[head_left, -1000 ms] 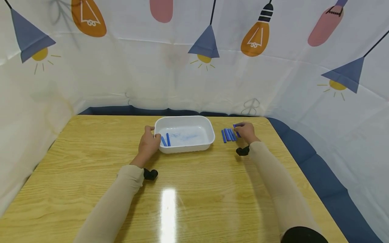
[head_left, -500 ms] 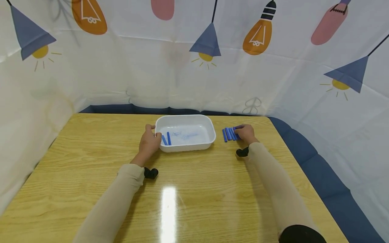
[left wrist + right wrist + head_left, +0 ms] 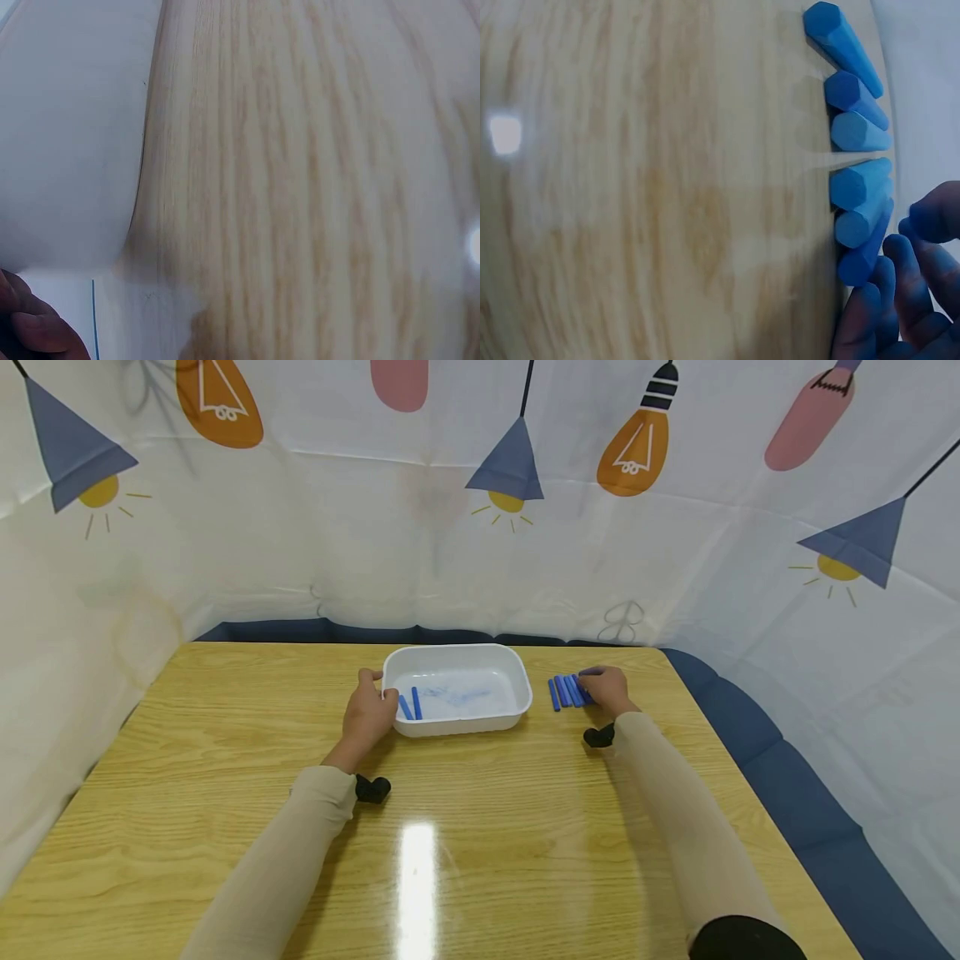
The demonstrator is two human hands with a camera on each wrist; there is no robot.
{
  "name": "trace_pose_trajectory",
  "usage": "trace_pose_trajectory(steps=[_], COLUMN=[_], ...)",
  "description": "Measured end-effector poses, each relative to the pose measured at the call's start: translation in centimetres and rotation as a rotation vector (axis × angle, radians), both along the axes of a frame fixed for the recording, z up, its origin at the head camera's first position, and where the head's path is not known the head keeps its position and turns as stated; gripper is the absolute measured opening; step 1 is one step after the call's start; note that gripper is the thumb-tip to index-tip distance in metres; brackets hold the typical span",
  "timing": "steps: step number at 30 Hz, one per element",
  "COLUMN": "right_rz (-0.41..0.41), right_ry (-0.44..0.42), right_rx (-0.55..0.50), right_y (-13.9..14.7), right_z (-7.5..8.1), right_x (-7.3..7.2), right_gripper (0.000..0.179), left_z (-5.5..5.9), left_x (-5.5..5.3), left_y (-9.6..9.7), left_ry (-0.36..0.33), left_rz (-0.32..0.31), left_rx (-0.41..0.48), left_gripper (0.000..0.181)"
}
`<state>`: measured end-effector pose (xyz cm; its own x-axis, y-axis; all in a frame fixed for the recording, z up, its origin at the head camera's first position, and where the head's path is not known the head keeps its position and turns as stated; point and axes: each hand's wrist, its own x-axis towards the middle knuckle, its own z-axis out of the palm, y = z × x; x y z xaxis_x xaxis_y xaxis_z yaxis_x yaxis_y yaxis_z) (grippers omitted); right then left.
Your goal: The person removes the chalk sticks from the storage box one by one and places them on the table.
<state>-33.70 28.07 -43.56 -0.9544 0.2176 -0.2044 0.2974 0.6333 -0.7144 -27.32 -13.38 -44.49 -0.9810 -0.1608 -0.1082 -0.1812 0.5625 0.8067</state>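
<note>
My left hand (image 3: 367, 710) grips the left end of a white plastic tray (image 3: 468, 725), thumb over the rim. In the left wrist view the outer tray wall (image 3: 71, 142) fills the left side, with fingers (image 3: 45, 330) below it. Two blue chalk sticks (image 3: 417, 703) lie inside the tray at its left end. To the right of the tray, several more blue chalk sticks (image 3: 566, 692) form a row on the table. My right hand (image 3: 606, 687) is at the row's right end, fingertips against the last dark blue stick (image 3: 859, 262), thumb just beside its far end.
The wooden table (image 3: 480, 877) runs back to a white cloth (image 3: 315, 527) printed with lamps and bulbs. Blue smudges mark the tray's floor. A dark blue edge (image 3: 757, 735) borders the table on the right.
Over the first half second, my right hand brought a stick left and down against the end of the row. My left hand has stayed on the tray.
</note>
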Motion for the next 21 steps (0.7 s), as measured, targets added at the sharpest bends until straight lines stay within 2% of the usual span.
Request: trace_pose_trajectory(steps=[7,16,21], right_rz=[-0.049,0.010,0.061], right_ry=[0.024,0.074,0.115], right_rx=[-0.110,-0.236,-0.256], right_y=[-0.4,-1.4,-3.1], right_z=[0.8,1.8,2.9], right_x=[0.4,0.1,0.2], right_gripper=[0.044,0.047,0.047], left_z=[0.1,0.3,0.4], left_x=[0.1,0.2,0.2], left_y=[0.0,0.0,0.0], left_ry=[0.001,-0.008,-0.016], left_rz=[0.004,-0.001,-0.001], left_rx=[0.000,0.006,0.006], left_gripper=[0.056,0.055,0.055])
